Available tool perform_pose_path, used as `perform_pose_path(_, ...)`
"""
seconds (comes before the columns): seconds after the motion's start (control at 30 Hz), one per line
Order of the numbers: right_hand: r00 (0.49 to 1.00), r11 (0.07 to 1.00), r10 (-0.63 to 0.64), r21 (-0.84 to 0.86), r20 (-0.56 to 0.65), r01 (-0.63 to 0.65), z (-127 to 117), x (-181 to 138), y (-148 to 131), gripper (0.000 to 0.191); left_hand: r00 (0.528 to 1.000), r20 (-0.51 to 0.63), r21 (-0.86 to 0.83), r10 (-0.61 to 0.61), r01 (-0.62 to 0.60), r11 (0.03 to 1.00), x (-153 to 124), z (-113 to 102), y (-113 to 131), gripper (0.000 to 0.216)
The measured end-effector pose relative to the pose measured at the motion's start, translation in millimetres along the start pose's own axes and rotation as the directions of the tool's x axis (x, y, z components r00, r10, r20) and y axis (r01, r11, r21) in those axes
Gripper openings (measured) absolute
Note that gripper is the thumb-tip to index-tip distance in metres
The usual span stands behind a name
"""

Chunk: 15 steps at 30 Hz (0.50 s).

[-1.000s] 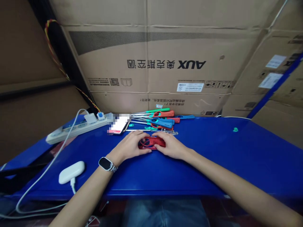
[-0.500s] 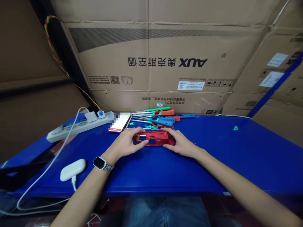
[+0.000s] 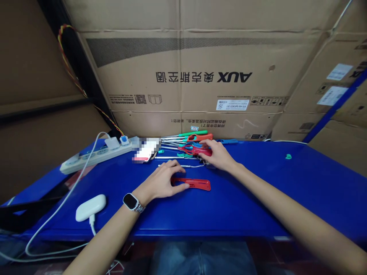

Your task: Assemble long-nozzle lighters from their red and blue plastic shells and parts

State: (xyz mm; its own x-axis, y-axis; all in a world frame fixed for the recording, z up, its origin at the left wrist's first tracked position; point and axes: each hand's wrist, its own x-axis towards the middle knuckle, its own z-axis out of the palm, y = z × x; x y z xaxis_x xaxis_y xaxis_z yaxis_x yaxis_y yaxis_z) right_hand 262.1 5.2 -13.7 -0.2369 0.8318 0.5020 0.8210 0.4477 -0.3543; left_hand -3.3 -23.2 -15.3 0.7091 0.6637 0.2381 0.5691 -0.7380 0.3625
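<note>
My left hand [image 3: 163, 178] grips the left end of a red lighter casing half [image 3: 200, 184], which lies on the blue table with its hollow side showing. Thumb and fingers are on either side of it. Farther back, my right hand [image 3: 218, 152] pinches another red casing half [image 3: 204, 151] close to the pile of long-necked lighters [image 3: 197, 137]. Between the two casing halves lie a thin metal rod [image 3: 174, 157] and a piece with a white wire [image 3: 196, 166]. Small dark parts beside the right fingers are too small to name.
At the left are a white power strip [image 3: 94, 154] with plugs, a phone [image 3: 146, 149] and a white case [image 3: 91, 208] on a cable. A small green piece [image 3: 288, 156] lies at the right. Cardboard [image 3: 200, 53] walls the back.
The two red casing halves, side by side before, are now apart. My right hand has carried one back toward the lighters. My left hand has come slightly nearer with the other.
</note>
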Motion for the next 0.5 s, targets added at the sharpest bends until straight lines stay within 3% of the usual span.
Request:
perform_pose_path(0.07,1.0,1.0,-0.003,-0.012,-0.029,0.003,5,5,1,0.033,0.998,-0.064,0.002,-0.002,0.002,1.0,9,-2,-8,0.029)
perform_pose_path(0.17,0.999,0.999,-0.024,-0.041,-0.029,0.023,9,12,3,0.029,0.992,-0.124,0.137,-0.03,0.047,0.989,33,-4,-23,0.024)
perform_pose_path(0.27,0.998,0.994,-0.056,-0.09,-0.017,0.055,12,23,5,0.023,0.995,-0.076,0.255,-0.058,0.075,0.964,60,-2,-34,0.029)
perform_pose_path(0.33,0.997,0.989,-0.08,-0.128,-0.009,0.079,14,30,6,0.017,0.998,-0.03,0.244,-0.058,0.064,0.968,72,3,-37,0.032)
perform_pose_path(0.5,0.994,0.972,-0.104,-0.208,0.038,0.11,22,38,10,0.009,0.998,-0.037,0.228,-0.052,0.059,0.972,71,15,-32,0.032)
